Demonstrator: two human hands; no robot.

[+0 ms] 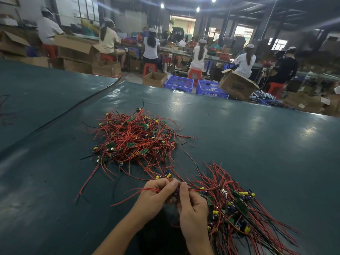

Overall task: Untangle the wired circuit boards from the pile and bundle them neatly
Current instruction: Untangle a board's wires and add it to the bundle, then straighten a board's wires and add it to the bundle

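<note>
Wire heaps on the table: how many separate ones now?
2: the tangled pile mid-table, and a straightened group right of the right hand. Dim wires at the far left edge may be a third.

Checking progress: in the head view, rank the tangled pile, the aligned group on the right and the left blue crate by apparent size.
1-2. tangled pile and aligned group: look alike; the group is nearer and cut off by the frame, so unranked.
3. left blue crate: smallest as seen, though farthest away.
</note>
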